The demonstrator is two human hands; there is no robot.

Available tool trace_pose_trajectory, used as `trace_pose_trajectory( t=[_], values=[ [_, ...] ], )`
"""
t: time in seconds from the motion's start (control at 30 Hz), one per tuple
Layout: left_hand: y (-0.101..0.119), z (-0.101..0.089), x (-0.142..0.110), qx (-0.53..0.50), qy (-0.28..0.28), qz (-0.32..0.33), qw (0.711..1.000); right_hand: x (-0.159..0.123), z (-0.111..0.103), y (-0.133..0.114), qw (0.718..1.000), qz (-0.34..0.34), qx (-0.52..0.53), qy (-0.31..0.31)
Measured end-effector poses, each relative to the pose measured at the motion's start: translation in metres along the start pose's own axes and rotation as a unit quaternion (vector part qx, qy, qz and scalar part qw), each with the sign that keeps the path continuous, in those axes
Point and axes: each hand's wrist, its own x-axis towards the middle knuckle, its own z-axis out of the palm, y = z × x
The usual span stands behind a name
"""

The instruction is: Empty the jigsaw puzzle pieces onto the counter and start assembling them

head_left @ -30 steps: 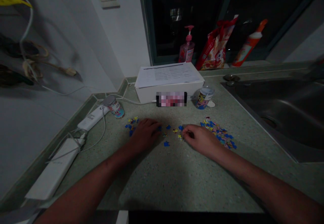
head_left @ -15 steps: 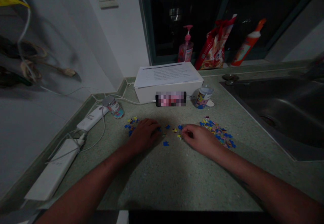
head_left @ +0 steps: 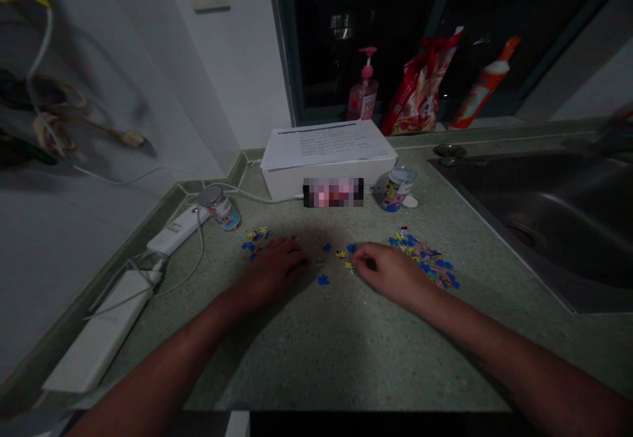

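Small jigsaw puzzle pieces lie on the green speckled counter [head_left: 316, 351]. My left hand [head_left: 277, 265] is low over the counter, beside the left cluster of pieces [head_left: 251, 248] and partly covering it. Its fingers are bent, with a bit of a blue puzzle piece at the fingertips. My right hand [head_left: 383, 269] rests with fingers curled into a pinch; what they hold, if anything, is hidden. Near its fingertips lie a blue piece [head_left: 351, 248] and a yellow piece [head_left: 341, 254]. A lone blue piece [head_left: 323, 280] sits between the hands. A larger pile of pieces [head_left: 430, 262] spreads right of my right hand.
Behind the hands stand a white box [head_left: 326, 173] with printed paper on top, a jar [head_left: 220, 208] and a clear-topped tub [head_left: 397, 188]. Power strips [head_left: 99, 331] with cables run along the left wall. A steel sink [head_left: 558, 213] borders the counter's right side.
My left hand has shifted a little left and toward me, the blue bit at its fingertips moving along. My right hand stays almost still. The view has shifted slightly.
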Motion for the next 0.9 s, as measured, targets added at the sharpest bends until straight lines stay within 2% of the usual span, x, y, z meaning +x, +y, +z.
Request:
trace_pose_trajectory(
  t=[0.2, 0.37, 0.53, 0.7, 0.9],
  values=[
    [0.007, -0.002, 0.000, -0.036, -0.016, 0.035, 0.999, -0.005, 0.008, -0.014, 0.998, -0.042, -0.032, -0.019],
    [0.004, 0.009, 0.000, -0.066, 0.009, 0.037, 0.997, -0.007, 0.022, -0.027, 0.995, -0.062, -0.056, -0.046],
    [-0.002, 0.018, -0.003, -0.094, 0.013, 0.032, 0.995, -0.007, 0.032, -0.030, 0.994, -0.068, -0.071, -0.045],
    [-0.003, 0.013, -0.003, -0.072, 0.020, 0.010, 0.997, -0.006, 0.036, -0.031, 0.994, -0.074, -0.076, -0.034],
    [0.000, 0.009, -0.001, -0.050, -0.004, 0.012, 0.999, -0.003, 0.038, -0.031, 0.993, -0.085, -0.074, -0.037]
  ],
)
